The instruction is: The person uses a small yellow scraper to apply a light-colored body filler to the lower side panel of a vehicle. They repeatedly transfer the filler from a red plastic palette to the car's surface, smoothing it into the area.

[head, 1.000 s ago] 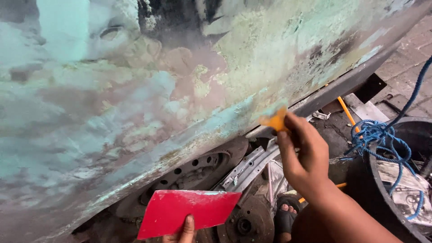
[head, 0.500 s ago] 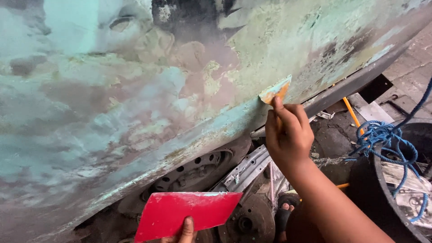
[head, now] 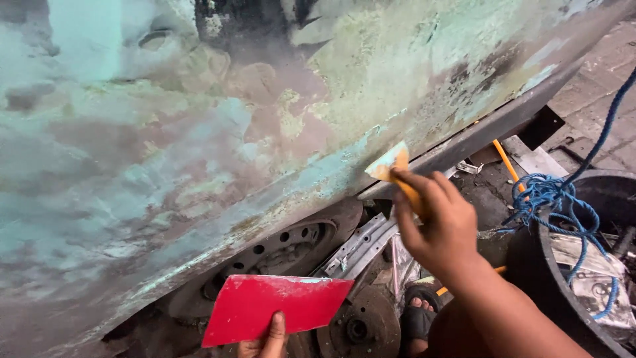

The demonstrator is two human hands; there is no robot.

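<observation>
A large worn car body panel (head: 218, 132), patched in green, grey and brown filler, fills most of the view. My right hand (head: 434, 222) grips a small yellow spreader (head: 392, 167) whose tip touches the panel's lower edge. Low in the frame, my left hand (head: 265, 339) holds a flat red plastic board (head: 275, 317) by its bottom edge, with a little pale filler along its top rim.
Under the panel lie a brake drum (head: 278, 248), a rusty hub (head: 361, 325) and metal brackets (head: 361, 242). A black tub (head: 563, 265) with blue rope (head: 553, 199) stands at the right. A sandalled foot (head: 419, 315) shows below my right arm.
My right hand has slid the spreader leftward and slightly down along the panel's lower edge. The red board in my left hand has stayed roughly in place.
</observation>
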